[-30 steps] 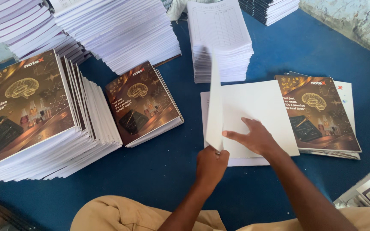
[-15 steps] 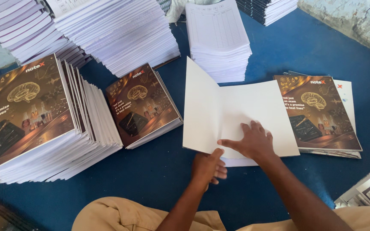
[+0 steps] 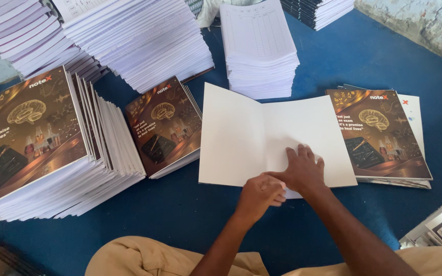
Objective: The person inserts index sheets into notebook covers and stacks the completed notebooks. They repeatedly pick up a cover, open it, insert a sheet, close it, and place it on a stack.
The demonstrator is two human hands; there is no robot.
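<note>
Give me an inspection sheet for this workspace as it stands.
Surface: blue sheet, wrinkled.
Job's things: white cover lying open, blank side up, over a thin pad.
Clutter: tall notebook stack at left; small notebook stack; covers at right; ruled paper stack; paper piles at the top.
Grippers: right hand flat on the cover; left hand curled at its near edge.
Cables: nothing seen.
Surroundings: rough wall top right; tan trousers.

two hands [image 3: 282, 184], one opened cover [image 3: 262, 138], perhaps seven stacks [image 3: 259, 51]
</note>
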